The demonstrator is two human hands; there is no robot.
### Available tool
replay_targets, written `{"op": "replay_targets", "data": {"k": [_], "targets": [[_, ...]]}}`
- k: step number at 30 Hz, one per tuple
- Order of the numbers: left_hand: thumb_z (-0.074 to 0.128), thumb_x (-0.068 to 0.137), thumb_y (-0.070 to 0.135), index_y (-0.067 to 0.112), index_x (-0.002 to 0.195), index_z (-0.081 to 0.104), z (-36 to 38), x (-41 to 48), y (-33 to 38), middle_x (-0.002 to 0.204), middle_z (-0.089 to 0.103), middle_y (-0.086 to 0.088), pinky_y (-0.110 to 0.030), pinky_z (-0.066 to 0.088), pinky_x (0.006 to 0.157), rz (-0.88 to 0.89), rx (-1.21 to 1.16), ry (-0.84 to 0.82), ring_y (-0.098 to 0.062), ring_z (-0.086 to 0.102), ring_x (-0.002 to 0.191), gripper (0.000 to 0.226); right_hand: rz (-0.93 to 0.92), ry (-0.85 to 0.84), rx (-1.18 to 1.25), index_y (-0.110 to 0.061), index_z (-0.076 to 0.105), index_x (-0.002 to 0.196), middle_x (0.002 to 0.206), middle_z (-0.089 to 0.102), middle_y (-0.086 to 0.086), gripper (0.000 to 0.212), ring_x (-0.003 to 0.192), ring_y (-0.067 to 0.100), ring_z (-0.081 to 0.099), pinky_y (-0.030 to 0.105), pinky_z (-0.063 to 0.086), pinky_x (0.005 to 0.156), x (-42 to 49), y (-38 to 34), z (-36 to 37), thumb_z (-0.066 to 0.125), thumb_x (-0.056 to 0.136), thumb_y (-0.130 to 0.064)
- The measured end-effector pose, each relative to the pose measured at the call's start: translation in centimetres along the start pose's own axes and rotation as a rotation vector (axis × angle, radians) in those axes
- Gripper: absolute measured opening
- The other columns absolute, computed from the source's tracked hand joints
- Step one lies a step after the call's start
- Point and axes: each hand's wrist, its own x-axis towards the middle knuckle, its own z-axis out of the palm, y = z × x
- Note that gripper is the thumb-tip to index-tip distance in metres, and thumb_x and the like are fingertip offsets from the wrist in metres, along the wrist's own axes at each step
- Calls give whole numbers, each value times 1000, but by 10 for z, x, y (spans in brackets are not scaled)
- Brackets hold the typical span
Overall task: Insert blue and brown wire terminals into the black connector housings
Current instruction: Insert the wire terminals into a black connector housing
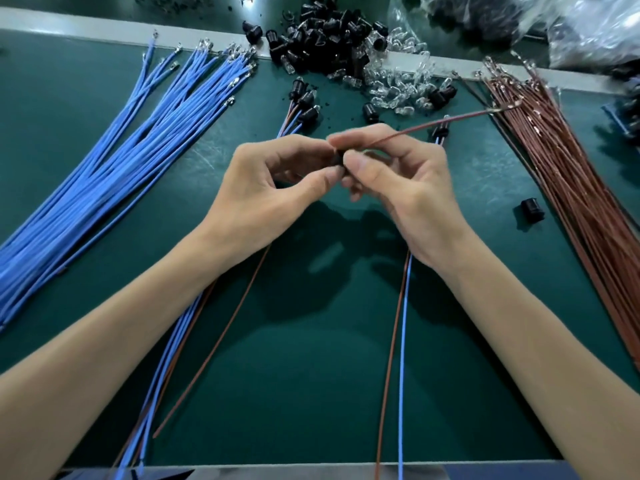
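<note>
Above the middle of the table (311,393), the left hand (277,178) pinches a black connector housing (338,160) between thumb and forefinger, probably to steady it; the right hand (405,188) pinches a brown wire (433,124) close to its end, right at the housing, which suggests the terminal is being fed in; whether it is seated is hidden by the fingers.

The stock seems laid out for reach: the blue wires (121,150) fan along the left edge and the brown wires (561,174) along the right edge, terminals toward the far edge; a pile of housings (329,32) and clear parts (398,77) sits at the far edge, midway; finished assemblies (301,98) lie just short of that pile, their leads trailing to the near edge; a loose housing (532,210) lies beside the brown wires.

The only container is a plastic bag (588,26) at the far right corner; it holds dark parts, too blurred to identify.
</note>
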Motion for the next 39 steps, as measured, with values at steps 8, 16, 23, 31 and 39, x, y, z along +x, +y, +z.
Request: {"op": "replay_targets", "data": {"k": [8, 16, 23, 31, 39], "targets": [[42, 96, 5, 7, 102, 49, -8, 8, -6, 81, 55, -2, -18, 41, 58, 271, -161, 553, -3, 49, 56, 9, -244, -342, -755, -12, 63, 88, 88, 57, 5, 13, 77, 10, 55, 6, 38, 68, 83, -4, 52, 63, 83, 0], [43, 94, 17, 15, 97, 48, -20, 14, -13, 74, 53, 5, -35, 37, 56, 343, -64, 649, -16, 46, 50, 6, -77, -412, -987, -26, 31, 65, 72, 37, -14, 31, 88, 11, 39, 40, 37, 91, 112, 17, 98, 38, 93, -15], [45, 95, 18, 18, 98, 49, -20, 15, -16, 86, 55, 5, -32, 47, 69, 323, 41, 601, -8, 55, 76, 6, -365, -247, -1164, -22, 61, 96, 93, 50, -16, 33, 92, 1, 38, 31, 11, 70, 103, 0, 77, 38, 81, -3], [52, 92, 19, 6, 102, 59, -19, 12, -15, 92, 64, -3, -27, 49, 70, 188, 333, 224, -21, 65, 81, 18, -463, 314, -1241, -12, 66, 99, 95, 69, -7, 16, 94, 9, 56, 24, 17, 82, 60, -17, -34, 52, 94, -17], [57, 88, 13, 5, 97, 65, -14, 8, -10, 92, 64, -12, -38, 45, 64, 242, 264, 56, -28, 56, 70, 14, -717, 636, -1285, -4, 69, 83, 91, 63, 15, 14, 97, 20, 49, 33, 29, 82, 23, 2, -51, 66, 87, -17]]}}
